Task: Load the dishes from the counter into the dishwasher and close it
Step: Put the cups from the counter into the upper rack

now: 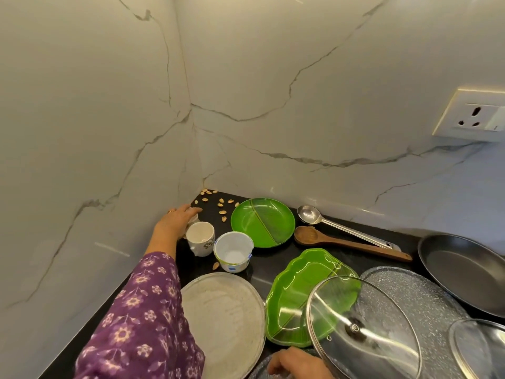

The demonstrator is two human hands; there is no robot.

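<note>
- Black counter (pixel 273 265) fills the lower half of the frame and meets veined marble walls in a corner at centre.
- Left hand (pixel 177 218), in a purple flowered sleeve (pixel 142 318), reaches into that corner; its fingers curve over a small white cup (pixel 193 219) (mostly hidden beneath them).
- Just in front of it stand a printed mug (pixel 200 239) and a white plastic tub (pixel 233 251), both upright.
- Nut shells (pixel 221 207) lie scattered behind them.
- Right of centre: a round green plate (pixel 262 222), a steel ladle (pixel 308 214) and a wooden spoon (pixel 308 236).
- Lower centre: a grey round plate (pixel 224 315), a leaf-shaped green plate (pixel 295 291), and a glass lid (pixel 363 329) overlapping it and a speckled pan (pixel 415 296).
- A dark pan (pixel 464 269) sits at the right edge.
- Right hand (pixel 297 362) rests at the bottom edge; I cannot tell whether it grips anything.
</note>
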